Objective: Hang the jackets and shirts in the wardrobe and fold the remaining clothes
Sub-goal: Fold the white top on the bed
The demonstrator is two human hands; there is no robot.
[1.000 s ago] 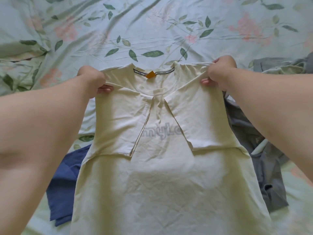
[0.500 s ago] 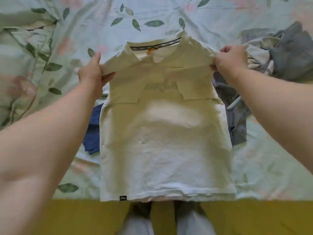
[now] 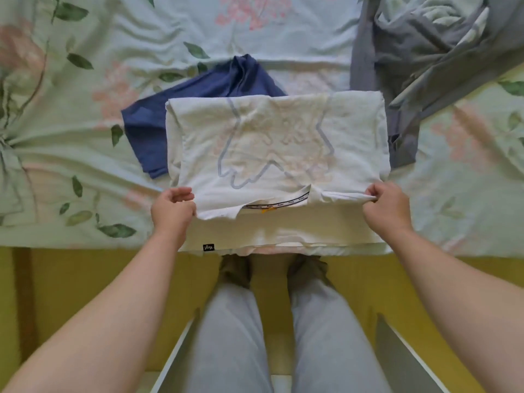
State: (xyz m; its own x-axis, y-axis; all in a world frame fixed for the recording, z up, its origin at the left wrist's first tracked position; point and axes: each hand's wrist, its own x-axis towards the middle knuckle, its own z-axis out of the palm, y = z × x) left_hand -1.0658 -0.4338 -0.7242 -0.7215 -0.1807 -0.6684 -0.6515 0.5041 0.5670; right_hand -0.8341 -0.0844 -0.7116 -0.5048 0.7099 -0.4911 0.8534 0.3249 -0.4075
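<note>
Lower centre of frame: two legs in pale grey trousers [image 3: 232, 330] are seen from above, standing against the yellow bed side [image 3: 85, 279]. Both forearms are extended forward from the lower corners, converging toward mid-frame, wrists roughly level.

Left hand [image 3: 173, 208]: recorded back-up, knuckles toward the camera; fingers curled inward; the left shoulder corner of the cream T-shirt [image 3: 278, 143] is met at its right side and appears to be pinched there, though the contact itself is partly hidden by the knuckles.

Right hand [image 3: 388, 205]: likewise back-up; fingers curled; the right shoulder edge of the shirt is pinched between thumb and fingers at the hand's left side, the cloth drawn into a thin taut fold.

The shirt lies flat on the bed at frame centre, doubled over on itself; the upper layer ends between the two hands, with the collar tape [image 3: 276, 204] and an orange tag [image 3: 266, 210] facing the near side; the lower layer runs on to the bed's near edge, where a small black label [image 3: 208, 247] is noted at the hem; a pale blue outline print is seen faintly through the upper layer.

Beyond: a blue garment [image 3: 175, 114] lies partly under the shirt's far left corner; a crumpled grey garment [image 3: 411, 66] occupies the upper right, touching the shirt's right edge; all rest on a floral green bedsheet [image 3: 71, 137].
</note>
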